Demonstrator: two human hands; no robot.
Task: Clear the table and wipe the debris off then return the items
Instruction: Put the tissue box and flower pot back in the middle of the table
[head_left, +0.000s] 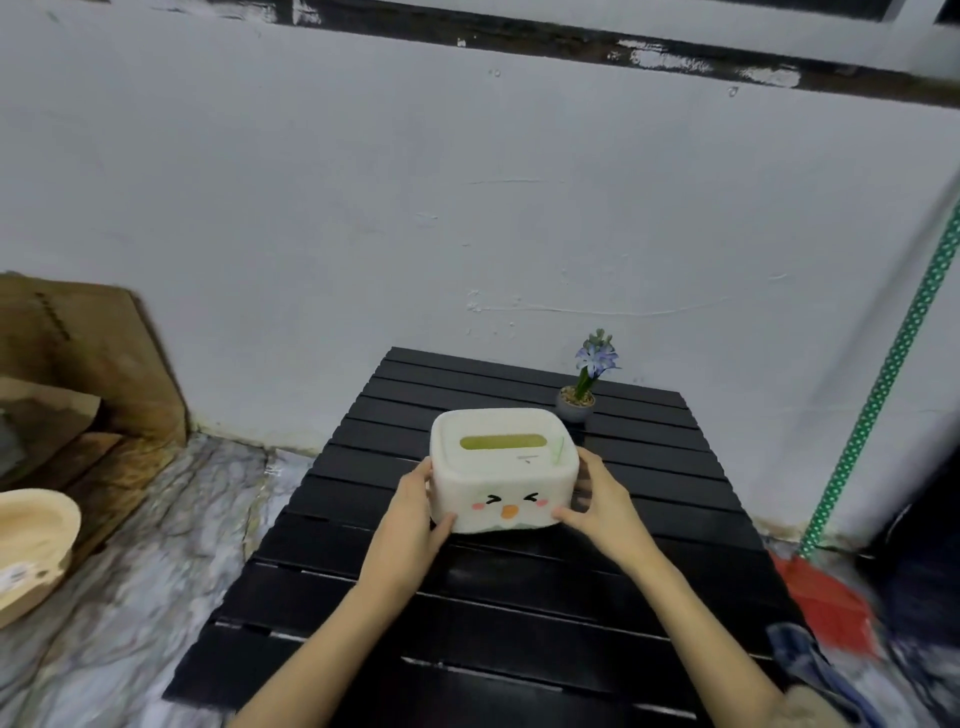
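Note:
A white tissue box (501, 470) with a cartoon face on its front and a green slot in its lid is at the middle of the black slatted table (467, 613). My left hand (415, 514) grips its left side and my right hand (597, 504) grips its right side. I cannot tell whether the box rests on the slats or hangs just above them. Behind it, near the far right edge, stands a small grey pot with a purple flower (584, 387). A grey-blue cloth (810, 670) lies at the table's near right corner.
A white wall rises right behind the table. Brown cardboard (88, 353) leans at the left, with a beige bowl-shaped object (31, 545) on the floor below it. At the right, a green dotted broom handle (883, 384) slants down to a red head (826, 603).

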